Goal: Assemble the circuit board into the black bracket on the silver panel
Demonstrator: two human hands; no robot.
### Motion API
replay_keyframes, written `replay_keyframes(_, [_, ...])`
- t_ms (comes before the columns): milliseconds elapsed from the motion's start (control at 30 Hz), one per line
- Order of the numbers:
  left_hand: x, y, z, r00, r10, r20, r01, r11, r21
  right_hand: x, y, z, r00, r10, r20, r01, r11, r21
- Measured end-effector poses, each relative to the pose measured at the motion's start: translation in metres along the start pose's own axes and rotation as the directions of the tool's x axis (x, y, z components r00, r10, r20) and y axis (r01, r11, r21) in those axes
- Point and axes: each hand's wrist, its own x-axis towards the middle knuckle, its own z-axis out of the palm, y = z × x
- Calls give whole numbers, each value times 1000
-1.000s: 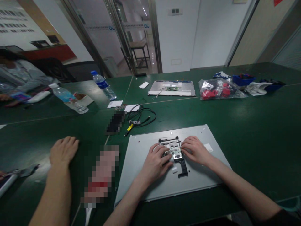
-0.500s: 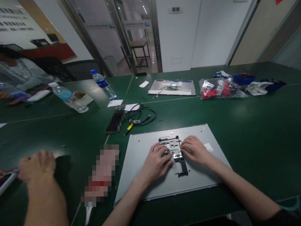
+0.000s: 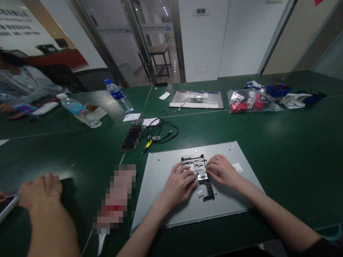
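Beyond right hand, bagged red items

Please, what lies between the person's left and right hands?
In the head view, a black and metal frame lies between the left hand and the right hand, on the silver panel.

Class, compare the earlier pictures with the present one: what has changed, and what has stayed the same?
The co-worker's bare hand at the left moved left and lower in the picture, to the white-edged flat device; whether it grips is unclear. The wearer's left hand and right hand stay at the black-and-silver open frame on the grey rectangular metal panel.
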Motion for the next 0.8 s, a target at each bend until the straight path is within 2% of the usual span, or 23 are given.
replay_keyframes(600, [-1,1,-2,1000,1,20,0,1000,-15,0,-9,1,1000,-27,-1,27,1000,13])
replay_keyframes(800, [-1,1,-1,1000,0,17,1,1000,-24,0,-21,3,999,-50,-8,51,997,54])
